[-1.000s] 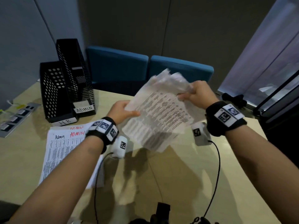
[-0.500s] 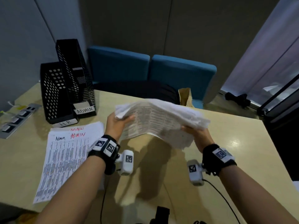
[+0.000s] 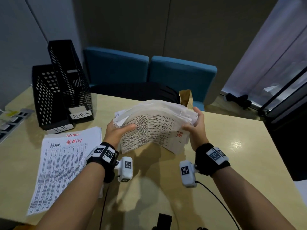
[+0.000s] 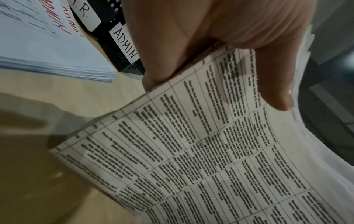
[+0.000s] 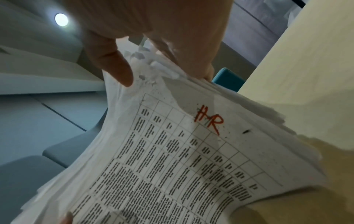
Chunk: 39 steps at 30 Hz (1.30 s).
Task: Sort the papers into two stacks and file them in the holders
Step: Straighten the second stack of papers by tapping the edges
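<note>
Meanwhile, two black perforated file holders stand at the far left of the beige table [image 3: 232,138], the shorter HR-labelled holder [image 3: 48,98] touching the taller ADMIN-labelled holder [image 3: 71,80] on its right. Just near of them lies a flat stack of printed sheets marked ADMIN in red [image 3: 61,163]. Two blue chair backs [image 3: 149,72] stand beyond the far edge. Above mid-table, the left hand [image 3: 117,131] and right hand [image 3: 195,128] each grip one end of a thick, sagging bundle of printed papers marked HR [image 3: 154,128]. Compared with half a second ago, the bundle's printed face has tilted toward the camera, showing the red HR mark.
</note>
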Tool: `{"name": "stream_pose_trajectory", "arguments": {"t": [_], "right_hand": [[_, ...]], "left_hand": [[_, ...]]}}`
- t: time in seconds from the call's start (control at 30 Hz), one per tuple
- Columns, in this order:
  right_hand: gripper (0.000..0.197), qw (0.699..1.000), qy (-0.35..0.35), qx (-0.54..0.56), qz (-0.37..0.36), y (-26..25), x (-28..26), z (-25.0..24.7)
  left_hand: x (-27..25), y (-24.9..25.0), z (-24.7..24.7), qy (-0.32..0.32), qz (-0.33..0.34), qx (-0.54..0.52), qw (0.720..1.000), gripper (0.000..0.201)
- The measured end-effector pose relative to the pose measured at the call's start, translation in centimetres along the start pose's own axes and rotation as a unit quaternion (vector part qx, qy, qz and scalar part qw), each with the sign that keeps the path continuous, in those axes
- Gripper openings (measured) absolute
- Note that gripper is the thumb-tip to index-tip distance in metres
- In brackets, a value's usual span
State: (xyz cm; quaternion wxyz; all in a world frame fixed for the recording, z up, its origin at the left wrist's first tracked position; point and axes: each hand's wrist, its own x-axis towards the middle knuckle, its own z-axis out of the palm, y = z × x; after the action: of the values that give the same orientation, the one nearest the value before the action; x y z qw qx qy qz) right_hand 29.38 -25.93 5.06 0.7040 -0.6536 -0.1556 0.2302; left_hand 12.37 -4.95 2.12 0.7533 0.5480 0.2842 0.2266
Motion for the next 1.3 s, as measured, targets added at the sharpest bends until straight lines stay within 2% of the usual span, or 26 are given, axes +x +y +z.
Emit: {"name": "stream_pose_trajectory", "arguments": {"t": [0.13, 0.23, 0.3, 0.43, 0.53, 0.63, 0.73, 0.8, 0.87, 0.9, 0.93, 1.0, 1.07, 1.2, 1.23, 1.3], "right_hand": [[0.097, 0.999, 0.027, -0.028, 0.003, 0.6, 0.6, 0.0], [0.101, 0.997, 0.071, -0.021, 0.033, 2.0, 1.3, -1.2], [0.102, 0.997, 0.050, 0.012, 0.064, 2.9, 1.4, -1.6], [0.068, 0.996, 0.024, 0.069, 0.043, 3.7, 0.6, -0.9], [0.051, 0.996, 0.015, 0.086, 0.008, 3.4, 0.8, -0.9], [0.041, 0.998, 0.002, 0.057, 0.001, 3.5, 0.9, -1.4], [0.044, 1.000, -0.007, 0.000, -0.017, 3.9, 0.8, -1.7], [0.044, 0.999, -0.021, -0.022, -0.027, 3.9, 0.8, -1.5], [0.045, 0.998, -0.033, -0.040, -0.039, 3.8, 0.8, -1.1], [0.045, 0.997, -0.038, -0.044, -0.046, 3.7, 0.8, -1.0], [0.045, 0.997, -0.040, -0.041, -0.054, 3.8, 0.7, -0.9], [0.044, 0.997, -0.039, -0.030, -0.064, 3.9, 0.4, -0.9], [0.041, 0.997, -0.026, -0.019, -0.064, 3.7, 0.1, -0.7], [0.037, 0.998, -0.022, -0.006, -0.058, 3.6, 0.0, -0.5], [0.037, 0.998, -0.019, -0.003, -0.060, 3.6, 0.0, -0.5], [0.037, 0.998, -0.008, 0.002, -0.055, 3.7, 0.1, -0.6]], "left_hand": [[0.1, 0.7, 0.1, 0.012, 0.008, -0.023, 1.000, 0.057], [0.2, 0.8, 0.0, 0.003, -0.003, -0.046, 0.999, 0.058], [0.2, 0.6, 0.0, -0.006, -0.009, -0.045, 0.999, 0.058], [0.3, 0.6, 0.7, 0.021, 0.020, -0.001, 1.000, 0.041], [0.3, 1.2, 1.1, 0.037, 0.048, -0.003, 0.998, 0.039], [0.3, 1.6, 0.4, 0.037, 0.061, -0.009, 0.997, 0.036], [0.4, 2.3, -0.5, 0.058, 0.097, 0.069, 0.991, 0.035], [0.6, 3.4, -0.7, 0.067, 0.132, 0.164, 0.975, 0.034], [1.0, 4.8, -0.2, 0.053, 0.171, 0.292, 0.939, 0.028], [1.2, 5.5, 0.3, 0.032, 0.193, 0.367, 0.909, 0.023], [1.4, 6.1, 1.0, 0.008, 0.213, 0.453, 0.865, 0.020], [1.8, 7.0, 2.7, -0.026, 0.249, 0.605, 0.756, 0.026], [2.5, 7.4, 4.5, -0.061, 0.272, 0.677, 0.681, 0.035], [3.6, 6.7, 8.3, -0.141, 0.291, 0.734, 0.598, 0.040], [3.9, 6.5, 9.0, -0.148, 0.299, 0.737, 0.588, 0.040], [4.4, 6.0, 9.9, -0.162, 0.311, 0.726, 0.591, 0.041]]}}
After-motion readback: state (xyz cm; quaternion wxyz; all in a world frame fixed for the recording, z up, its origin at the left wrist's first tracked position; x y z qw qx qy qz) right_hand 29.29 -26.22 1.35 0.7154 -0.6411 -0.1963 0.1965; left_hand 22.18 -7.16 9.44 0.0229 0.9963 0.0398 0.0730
